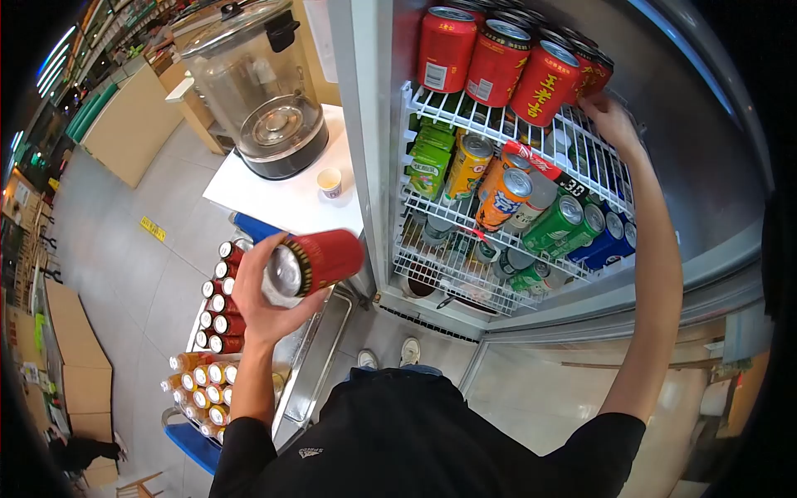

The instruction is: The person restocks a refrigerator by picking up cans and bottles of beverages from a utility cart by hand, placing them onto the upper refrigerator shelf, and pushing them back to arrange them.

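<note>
My left hand [270, 290] is wrapped round a red can [328, 259], which it holds tilted over the cart beside the fridge. The can's silver end faces down and left. My right hand [610, 124] reaches to the right end of the upper fridge shelf [581, 149], its fingertips at the side of the rightmost red cans [545, 83]. Whether those fingers grip a can is hidden. Several red cans stand in rows on that shelf. Below them are green cartons [429, 158], yellow and orange cans [505, 197], green cans and blue cans.
A metal cart [320, 340] at lower left carries several red cans [222, 319] and yellow-capped bottles and cans [207, 390]. A clear dispenser [278, 108] and paper cup [330, 181] stand on a white counter [266, 203]. A person [87, 451] is at far lower left.
</note>
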Demonstrator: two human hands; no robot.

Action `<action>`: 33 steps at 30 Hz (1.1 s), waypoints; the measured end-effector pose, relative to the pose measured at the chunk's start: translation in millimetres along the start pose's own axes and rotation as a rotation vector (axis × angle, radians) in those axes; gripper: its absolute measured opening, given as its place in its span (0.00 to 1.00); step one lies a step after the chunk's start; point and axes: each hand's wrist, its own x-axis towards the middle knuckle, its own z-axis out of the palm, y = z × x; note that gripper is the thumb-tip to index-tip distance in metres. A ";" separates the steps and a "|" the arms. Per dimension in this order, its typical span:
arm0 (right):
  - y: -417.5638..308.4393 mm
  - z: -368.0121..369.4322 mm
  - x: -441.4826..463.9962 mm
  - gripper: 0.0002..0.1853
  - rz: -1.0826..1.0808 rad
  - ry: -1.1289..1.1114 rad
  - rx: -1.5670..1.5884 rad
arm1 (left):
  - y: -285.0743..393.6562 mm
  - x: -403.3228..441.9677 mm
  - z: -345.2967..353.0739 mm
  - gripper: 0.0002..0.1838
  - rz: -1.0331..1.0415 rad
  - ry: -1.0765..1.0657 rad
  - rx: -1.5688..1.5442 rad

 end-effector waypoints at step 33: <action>-80.1 -5.0 -39.0 0.23 0.034 0.003 0.543 | 127.7 168.7 175.3 0.12 0.715 -0.012 -0.343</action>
